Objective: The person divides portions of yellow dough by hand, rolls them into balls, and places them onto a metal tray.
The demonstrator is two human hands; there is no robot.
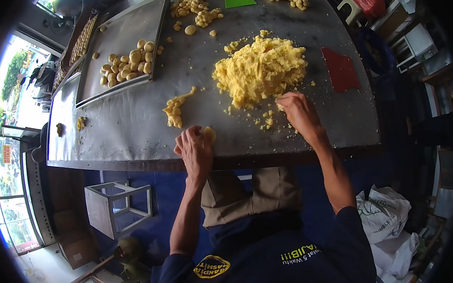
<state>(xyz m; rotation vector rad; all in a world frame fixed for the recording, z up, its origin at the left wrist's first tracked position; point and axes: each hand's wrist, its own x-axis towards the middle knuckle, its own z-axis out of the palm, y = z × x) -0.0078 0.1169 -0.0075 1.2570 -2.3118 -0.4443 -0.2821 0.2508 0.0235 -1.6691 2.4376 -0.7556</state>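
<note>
My left hand (193, 146) is at the table's near edge, its fingers curled round a piece of yellow dough (209, 135) that shows beside the thumb. My right hand (300, 113) reaches to the lower right edge of a large crumbly yellow mound (261, 66). Its fingers are pressed together, with a bit of yellow crumb at their tips. Loose crumbs (266, 121) lie between the mound and the table edge. Farther left of the mound, a small clump of pale dough lumps (174, 110) rests on the metal.
A metal tray (109, 33) at left holds round dough balls (128, 67). A red scraper (340, 70) lies right of the mound, a green scraper (239, 0) at the far side near more dough lumps (190, 5). A stool (118, 207) stands below the metal table (135, 126).
</note>
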